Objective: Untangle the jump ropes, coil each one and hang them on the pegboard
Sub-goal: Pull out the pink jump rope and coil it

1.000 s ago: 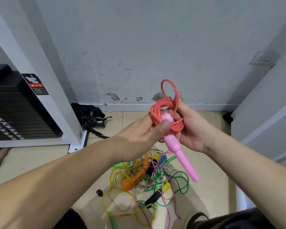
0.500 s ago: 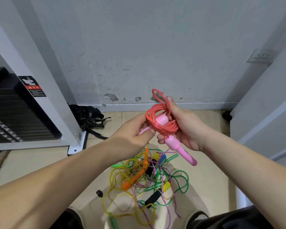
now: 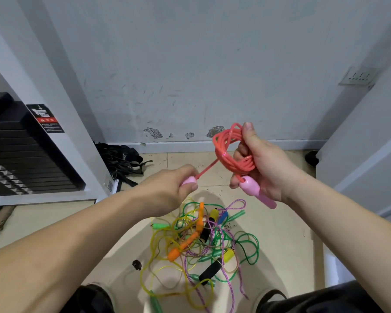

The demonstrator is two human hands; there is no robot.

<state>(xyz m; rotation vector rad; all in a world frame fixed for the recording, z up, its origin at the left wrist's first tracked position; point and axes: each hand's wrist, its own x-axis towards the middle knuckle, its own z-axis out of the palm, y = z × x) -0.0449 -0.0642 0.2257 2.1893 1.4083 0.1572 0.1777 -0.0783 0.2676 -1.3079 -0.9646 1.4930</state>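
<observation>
Red coil (image 3: 229,152): gripped in right hand (image 3: 265,169) (one pink handle (image 3: 252,187) alongside). Second handle (image 3: 188,180): clenched in left hand (image 3: 167,189). Tangle (image 3: 203,240): on floor (image 3: 284,245).

The coral rope (image 3: 230,152) is coiled in the right hand (image 3: 265,169) with one pink handle (image 3: 253,188) below it, a straight strand runs to the second handle (image 3: 189,180) (in the left hand (image 3: 167,190)), and the coloured ropes (image 3: 203,240) lie tangled on the floor (image 3: 284,245).
</observation>
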